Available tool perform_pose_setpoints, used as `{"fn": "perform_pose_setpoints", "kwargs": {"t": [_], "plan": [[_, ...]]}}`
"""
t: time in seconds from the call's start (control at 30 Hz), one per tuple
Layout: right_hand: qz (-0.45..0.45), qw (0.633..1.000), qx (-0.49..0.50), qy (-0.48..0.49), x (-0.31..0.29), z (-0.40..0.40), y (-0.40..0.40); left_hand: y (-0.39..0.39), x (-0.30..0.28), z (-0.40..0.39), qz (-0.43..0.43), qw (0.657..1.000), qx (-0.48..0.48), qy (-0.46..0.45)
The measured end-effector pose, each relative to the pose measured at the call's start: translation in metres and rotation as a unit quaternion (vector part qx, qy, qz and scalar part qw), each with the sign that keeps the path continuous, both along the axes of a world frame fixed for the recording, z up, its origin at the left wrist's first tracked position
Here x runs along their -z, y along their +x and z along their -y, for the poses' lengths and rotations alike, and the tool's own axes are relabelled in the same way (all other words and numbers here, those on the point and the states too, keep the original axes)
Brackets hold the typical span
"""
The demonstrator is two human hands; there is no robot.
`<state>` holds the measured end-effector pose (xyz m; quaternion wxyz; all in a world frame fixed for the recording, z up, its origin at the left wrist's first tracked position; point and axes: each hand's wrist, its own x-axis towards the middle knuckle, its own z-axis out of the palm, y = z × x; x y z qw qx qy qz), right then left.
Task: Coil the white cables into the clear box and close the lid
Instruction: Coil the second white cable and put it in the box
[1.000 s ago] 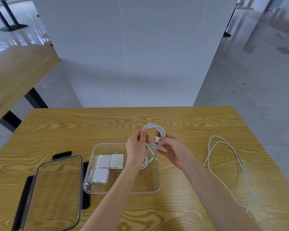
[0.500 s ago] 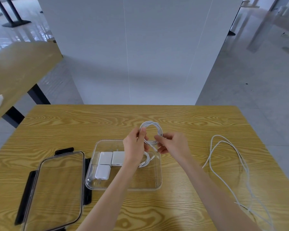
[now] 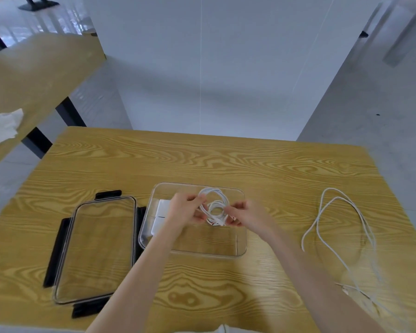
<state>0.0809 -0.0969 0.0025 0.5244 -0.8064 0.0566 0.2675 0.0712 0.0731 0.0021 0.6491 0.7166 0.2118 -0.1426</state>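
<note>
A clear box (image 3: 240, 246) sits open in the middle of the wooden table (image 3: 202, 159). Both hands hold a coiled white cable (image 3: 214, 203) over the box's back half. My left hand (image 3: 185, 210) pinches the coil's left side and my right hand (image 3: 245, 215) pinches its right side near the plug ends. White chargers (image 3: 162, 207) lie in the box's left part, partly hidden by my left hand. A second white cable (image 3: 341, 236) lies uncoiled on the table to the right. The clear lid (image 3: 94, 248) with black clasps lies flat left of the box.
A white wall panel (image 3: 214, 68) stands just behind the table. Another wooden table (image 3: 34, 75) with a white cloth (image 3: 3, 126) is at the far left. Grey floor shows on the right.
Both hands have lowered the coiled cable from above the box's back rim down toward the inside of the box. The loose cable and the lid have not moved.
</note>
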Motion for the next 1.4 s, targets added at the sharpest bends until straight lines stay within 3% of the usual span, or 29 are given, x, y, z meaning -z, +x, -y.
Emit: {"fn": "perform_pose_setpoints", "kwargs": {"t": [0.2,0.37,0.5,0.97,1.07,1.2,1.3,1.4], "plan": [[-0.006,0.989,-0.077,-0.124,0.046,-0.038,-0.002,-0.010,0.036,-0.035,-0.086,0.964,0.120,0.220],[-0.029,0.982,-0.116,-0.148,0.068,-0.057,-0.009,-0.011,0.060,-0.046,-0.100,0.880,0.246,0.395],[-0.044,0.985,-0.094,-0.140,0.078,-0.064,-0.011,-0.011,0.066,-0.046,-0.064,0.843,0.276,0.457],[-0.099,0.989,-0.074,-0.083,0.073,-0.060,-0.013,-0.015,0.073,-0.049,-0.006,0.869,0.250,0.427],[-0.041,0.993,-0.055,-0.092,0.068,-0.052,-0.011,-0.014,0.063,-0.036,0.018,0.884,0.239,0.401],[0.070,0.997,0.029,-0.026,0.038,-0.036,-0.011,-0.006,0.041,-0.001,0.084,0.926,0.236,0.282],[0.129,0.986,0.100,0.025,0.015,-0.004,-0.017,0.001,0.029,0.033,0.149,0.923,0.238,0.262],[0.206,0.964,0.167,-0.006,-0.001,0.043,-0.029,0.001,0.019,0.078,0.205,0.911,0.253,0.251]]}}
